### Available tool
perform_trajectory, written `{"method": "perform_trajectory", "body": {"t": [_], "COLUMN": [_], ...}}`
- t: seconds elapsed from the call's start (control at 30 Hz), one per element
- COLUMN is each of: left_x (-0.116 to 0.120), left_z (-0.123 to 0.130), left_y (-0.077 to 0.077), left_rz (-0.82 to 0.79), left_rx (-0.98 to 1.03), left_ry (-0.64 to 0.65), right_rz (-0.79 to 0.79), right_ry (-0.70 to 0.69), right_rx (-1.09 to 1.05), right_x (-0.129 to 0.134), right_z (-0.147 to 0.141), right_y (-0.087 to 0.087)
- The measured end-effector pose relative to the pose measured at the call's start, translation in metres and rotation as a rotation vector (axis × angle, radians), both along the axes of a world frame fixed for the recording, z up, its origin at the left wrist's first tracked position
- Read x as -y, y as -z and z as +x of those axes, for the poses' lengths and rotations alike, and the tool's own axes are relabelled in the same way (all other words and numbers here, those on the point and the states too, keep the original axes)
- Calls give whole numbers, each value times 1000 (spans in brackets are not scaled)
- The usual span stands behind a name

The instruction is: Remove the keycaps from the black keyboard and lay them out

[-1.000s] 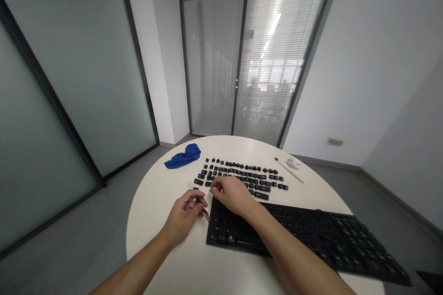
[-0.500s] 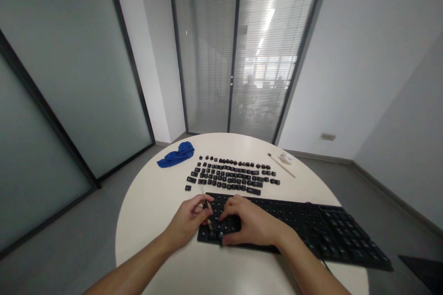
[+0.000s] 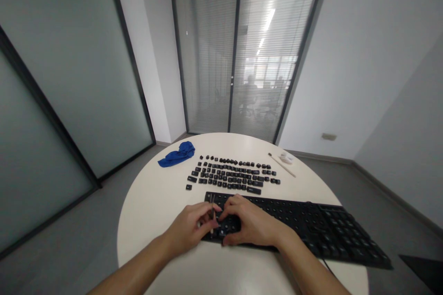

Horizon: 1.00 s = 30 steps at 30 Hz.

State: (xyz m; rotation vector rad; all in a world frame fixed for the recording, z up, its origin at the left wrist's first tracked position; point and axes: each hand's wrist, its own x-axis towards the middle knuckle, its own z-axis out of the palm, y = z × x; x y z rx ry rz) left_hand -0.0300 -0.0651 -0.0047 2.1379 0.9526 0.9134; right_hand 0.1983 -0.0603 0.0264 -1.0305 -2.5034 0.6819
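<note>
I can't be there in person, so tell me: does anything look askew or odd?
Yes: the right end of the keyboard juts past the edge of the round table. Many keycaps lie loose beyond it, unusual for a keyboard, though in tidy rows.

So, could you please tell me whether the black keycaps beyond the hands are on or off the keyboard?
Off: those keycaps lie in rows on the white table, separated from the keyboard by a narrow bare strip.
</note>
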Motion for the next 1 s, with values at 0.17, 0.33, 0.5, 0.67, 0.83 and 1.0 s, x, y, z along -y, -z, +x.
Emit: {"method": "perform_trajectory", "body": {"t": [0.17,0.33,0.5,0.67,0.83,1.0], "left_x": [4,6,8,8,6,6], "left_z": [-3,-13,-15,-13,-14,-10], "left_y": [-2,2,7,6,5,3], "left_rz": [130,305,308,23,-24,-204], "left_rx": [-75,-151,-185,-56,-16,79], "left_ry": [78,182,203,106,149,117], "right_rz": [4,36,110,138,151,133], "right_ry": [4,-7,-36,-56,35,40], "right_rx": [-16,-7,-7,-48,-46,-54], "right_x": [0,-2,0,4,5,5], "right_z": [0,0,-6,-20,-27,-28], "right_y": [2,5,6,11,19,22]}}
